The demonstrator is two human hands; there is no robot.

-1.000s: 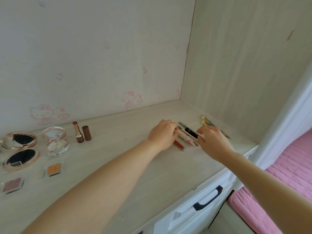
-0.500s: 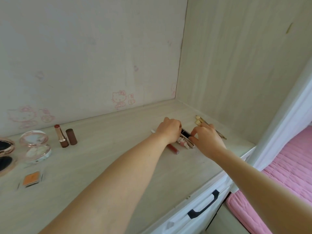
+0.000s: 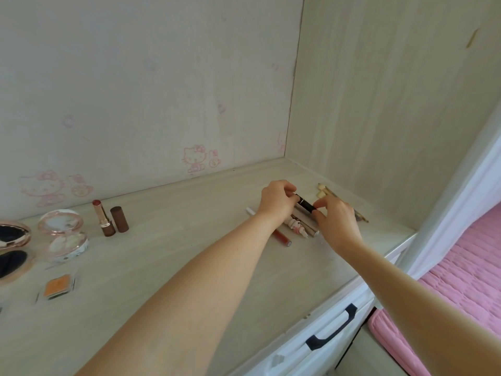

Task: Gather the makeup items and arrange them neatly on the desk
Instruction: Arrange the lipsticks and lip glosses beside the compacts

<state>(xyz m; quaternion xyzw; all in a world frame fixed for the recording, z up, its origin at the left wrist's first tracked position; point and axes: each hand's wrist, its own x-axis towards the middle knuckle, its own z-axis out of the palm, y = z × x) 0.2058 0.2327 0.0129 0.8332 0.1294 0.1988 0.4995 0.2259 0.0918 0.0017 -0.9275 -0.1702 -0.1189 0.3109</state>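
A black tube point(image 3: 305, 204) is held just above the desk point(image 3: 168, 240), pinched at its far end by my left hand point(image 3: 276, 200) and at its near end by my right hand point(image 3: 334, 218). Below them lie a red lip gloss point(image 3: 282, 237), a pink-and-white decorated tube point(image 3: 296, 227), a silver tube point(image 3: 309, 226) and a white pencil point(image 3: 250, 211). Gold-tipped brushes point(image 3: 325, 191) lie behind my right hand. At the left stand an open lipstick point(image 3: 103, 219) and its brown cap point(image 3: 119, 219).
At the far left sit an open pink compact point(image 3: 63, 234), a dark mirror compact point(image 3: 12, 245) and an orange eyeshadow pan point(image 3: 58, 286). Walls close the desk at the back and right. A drawer with a black handle point(image 3: 332, 331) and a pink bed point(image 3: 458, 278) lie lower right.
Both hands have closed on the black tube and raised it off the row of items. The view has swung slightly, bringing the compacts at the left back into sight.
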